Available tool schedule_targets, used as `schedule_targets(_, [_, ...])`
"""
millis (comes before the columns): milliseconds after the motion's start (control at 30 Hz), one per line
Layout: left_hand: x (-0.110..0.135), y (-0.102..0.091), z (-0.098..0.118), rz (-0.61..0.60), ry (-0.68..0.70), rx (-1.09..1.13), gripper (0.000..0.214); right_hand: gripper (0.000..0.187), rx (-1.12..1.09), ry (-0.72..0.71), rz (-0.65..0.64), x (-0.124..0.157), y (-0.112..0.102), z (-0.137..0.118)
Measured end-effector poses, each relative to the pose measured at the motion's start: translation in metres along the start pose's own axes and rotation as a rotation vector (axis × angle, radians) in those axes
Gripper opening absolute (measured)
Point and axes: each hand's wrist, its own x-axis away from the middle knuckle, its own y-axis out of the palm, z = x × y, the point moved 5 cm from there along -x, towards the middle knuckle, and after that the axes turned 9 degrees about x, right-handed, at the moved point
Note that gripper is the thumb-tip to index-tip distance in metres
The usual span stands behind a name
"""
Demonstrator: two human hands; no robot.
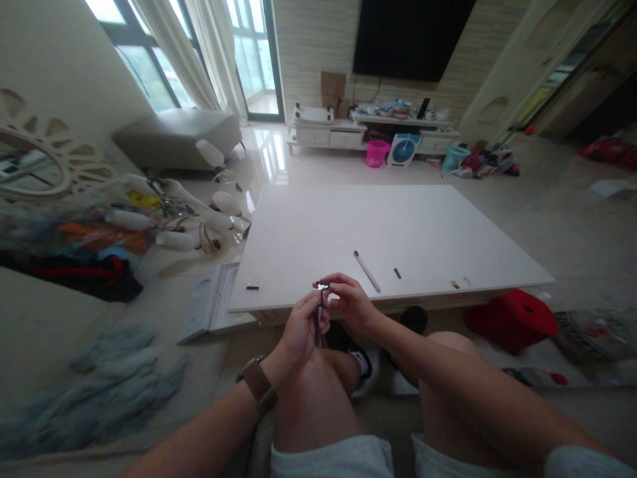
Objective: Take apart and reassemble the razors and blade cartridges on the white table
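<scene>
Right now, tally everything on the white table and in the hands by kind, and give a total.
Slim dark tool, held: 1
Long pale stick: 1
Small dark pieces: 2
Small tan or pale bits: 2
Total: 6

Daylight pours through tall windows [144, 73] with pale curtains [199, 53] onto a glossy cream floor [318, 166]. A dark television [408, 36] hangs above a low white cabinet [328, 136]; a grey ottoman [179, 136] sits near the windows, beyond the white tabletop [388, 219].
</scene>
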Motion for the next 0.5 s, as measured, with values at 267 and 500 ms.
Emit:
schedule_targets(267, [-0.0007, 0.0003, -0.0004, -0.011, -0.022, 0.054, 0.026, 0.018, -0.040, 0.009, -0.026, -0.0019, 0.0010, 0.0012])
schedule_targets(500, [-0.0009, 0.0018, -0.0009, -0.039, -0.032, 0.065, 0.027, 0.020, -0.030, 0.015, -0.055, -0.0024, -0.0008, 0.0011])
